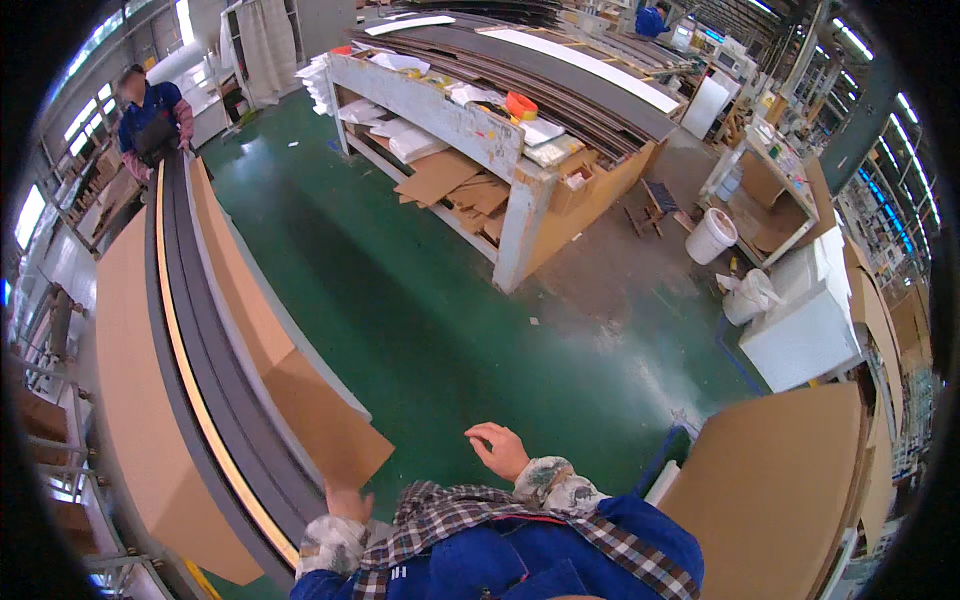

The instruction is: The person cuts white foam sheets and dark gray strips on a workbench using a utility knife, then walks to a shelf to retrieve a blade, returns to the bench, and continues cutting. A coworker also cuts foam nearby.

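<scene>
The left hand (347, 500) rests against the near corner of a brown cardboard flap (325, 425), though whether its fingers pinch the edge or only press flat on it is hard to tell from this angle; the flap folds up beside a stack of long dark strips (215, 370) with a pale yellow edge, which lies on a cardboard sheet (135, 400) along the counter at the person's left. The right hand (498, 447) hangs free over the green floor (420, 300), fingers loosely curled and holding nothing; the flap looks light, matte and stiff along its creases yet prone to buckling, so it is probably best gripped at its edge near the fold, while the strips look rigid, smooth and heavy, and another person (150, 115) stands at their far end.
</scene>
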Action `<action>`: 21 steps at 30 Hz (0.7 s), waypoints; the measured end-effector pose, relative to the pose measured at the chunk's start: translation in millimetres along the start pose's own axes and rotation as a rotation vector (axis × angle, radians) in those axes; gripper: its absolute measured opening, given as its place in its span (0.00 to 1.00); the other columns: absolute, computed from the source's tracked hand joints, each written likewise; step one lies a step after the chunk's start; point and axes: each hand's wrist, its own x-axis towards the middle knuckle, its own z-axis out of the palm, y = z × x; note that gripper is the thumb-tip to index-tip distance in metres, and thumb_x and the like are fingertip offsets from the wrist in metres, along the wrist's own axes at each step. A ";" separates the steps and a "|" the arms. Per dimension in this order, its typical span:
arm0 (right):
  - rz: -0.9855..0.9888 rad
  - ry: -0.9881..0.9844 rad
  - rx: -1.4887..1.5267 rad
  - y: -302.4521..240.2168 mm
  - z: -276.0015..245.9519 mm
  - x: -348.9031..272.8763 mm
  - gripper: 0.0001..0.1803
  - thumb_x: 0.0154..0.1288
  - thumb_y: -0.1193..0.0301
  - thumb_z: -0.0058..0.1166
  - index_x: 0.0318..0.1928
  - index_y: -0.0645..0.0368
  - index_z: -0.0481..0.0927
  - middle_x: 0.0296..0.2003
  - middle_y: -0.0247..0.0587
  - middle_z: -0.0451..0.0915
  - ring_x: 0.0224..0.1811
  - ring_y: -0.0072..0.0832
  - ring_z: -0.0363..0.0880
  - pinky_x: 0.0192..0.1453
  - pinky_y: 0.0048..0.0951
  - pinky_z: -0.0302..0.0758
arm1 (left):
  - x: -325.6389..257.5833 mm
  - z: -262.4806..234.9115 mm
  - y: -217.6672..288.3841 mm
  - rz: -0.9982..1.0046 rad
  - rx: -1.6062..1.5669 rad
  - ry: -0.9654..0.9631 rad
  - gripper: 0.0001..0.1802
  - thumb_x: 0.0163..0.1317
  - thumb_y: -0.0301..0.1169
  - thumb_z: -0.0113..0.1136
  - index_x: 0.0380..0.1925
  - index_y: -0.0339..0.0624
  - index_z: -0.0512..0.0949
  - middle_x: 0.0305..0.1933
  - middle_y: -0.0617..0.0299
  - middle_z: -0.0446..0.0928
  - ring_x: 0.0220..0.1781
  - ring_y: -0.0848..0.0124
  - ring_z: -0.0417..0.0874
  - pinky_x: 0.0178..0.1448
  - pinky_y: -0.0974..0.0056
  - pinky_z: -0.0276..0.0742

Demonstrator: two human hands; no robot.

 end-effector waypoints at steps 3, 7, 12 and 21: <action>-0.015 -0.026 0.021 23.7 -3.5 48.3 0.08 0.62 0.69 0.54 0.40 0.54 0.82 0.41 0.36 0.81 0.40 0.36 0.80 0.45 0.35 0.74 | 7.5 21.2 -12.8 -0.021 0.271 -0.198 0.40 0.50 0.56 0.61 0.58 0.42 0.72 0.61 0.49 0.71 0.66 0.50 0.66 0.70 0.43 0.54; -0.109 -0.049 0.071 55.5 -3.3 115.5 0.09 0.62 0.68 0.55 0.42 0.52 0.82 0.41 0.37 0.81 0.40 0.39 0.79 0.44 0.37 0.75 | 75.7 51.9 -26.2 -0.509 0.198 -0.683 0.38 0.53 0.61 0.56 0.54 0.42 0.77 0.53 0.48 0.78 0.56 0.50 0.77 0.61 0.42 0.66; 0.091 -0.070 -0.061 103.8 -52.9 233.5 0.10 0.60 0.68 0.56 0.43 0.51 0.82 0.39 0.37 0.82 0.38 0.33 0.81 0.45 0.33 0.74 | 248.1 74.9 -31.9 -0.126 0.023 -0.623 0.35 0.54 0.60 0.54 0.51 0.45 0.78 0.42 0.48 0.82 0.43 0.51 0.83 0.46 0.48 0.77; 0.071 0.479 -0.142 146.0 -167.2 511.5 0.18 0.60 0.70 0.57 0.51 0.58 0.77 0.40 0.45 0.81 0.39 0.39 0.80 0.48 0.37 0.74 | 501.8 -12.4 69.7 0.223 -0.134 -0.303 0.27 0.58 0.53 0.56 0.51 0.47 0.76 0.44 0.49 0.80 0.39 0.52 0.83 0.42 0.50 0.79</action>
